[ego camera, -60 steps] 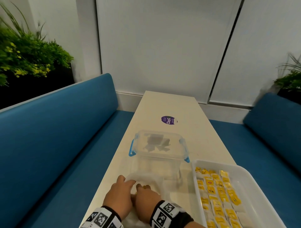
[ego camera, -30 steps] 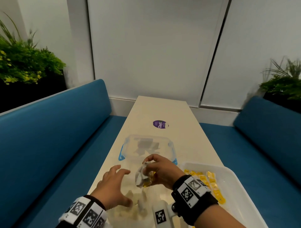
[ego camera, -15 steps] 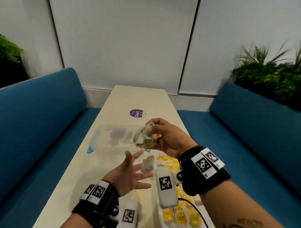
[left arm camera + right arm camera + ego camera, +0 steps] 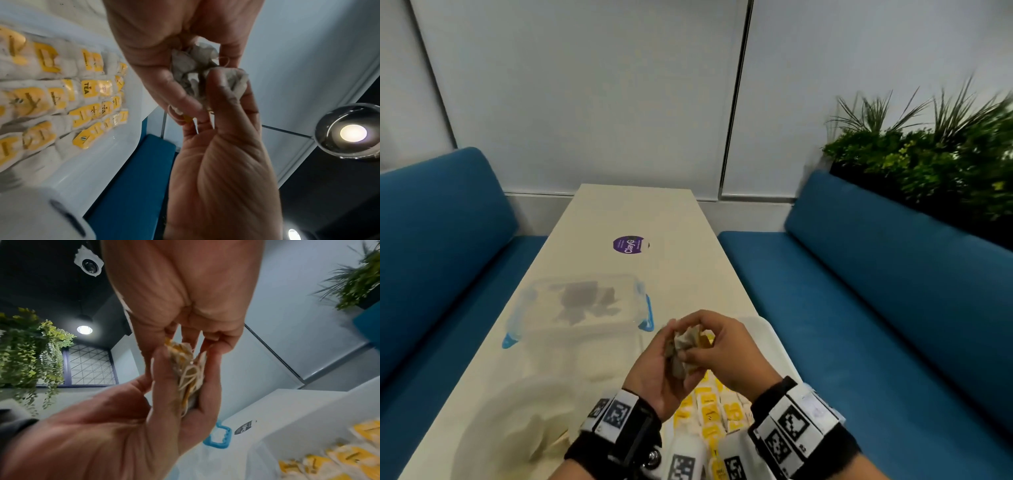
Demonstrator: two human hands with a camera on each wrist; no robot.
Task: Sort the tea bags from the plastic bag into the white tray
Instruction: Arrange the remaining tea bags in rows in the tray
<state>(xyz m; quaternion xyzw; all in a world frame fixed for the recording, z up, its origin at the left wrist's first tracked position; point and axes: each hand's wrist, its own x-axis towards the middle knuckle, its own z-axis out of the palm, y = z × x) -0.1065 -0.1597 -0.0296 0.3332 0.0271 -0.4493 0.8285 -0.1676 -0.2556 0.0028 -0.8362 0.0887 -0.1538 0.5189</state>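
Left hand (image 4: 654, 371) and right hand (image 4: 717, 349) meet above the white tray (image 4: 774, 337), fingers of both curled round one crumpled clump of tea bags (image 4: 681, 346). Plastic bag (image 4: 527, 421) lies on worktop (image 4: 671, 274), left of tray.

Both hands are covering most of the white tray (image 4: 774, 334) in the head view, and the frame's bottom edge is cutting off the rest. The tea bag clump (image 4: 683, 346) is sitting half buried between the fingers, so counting the bags isn't happening. The plastic bag (image 4: 524, 418) at lower left is looking smeared, contents unreadable.
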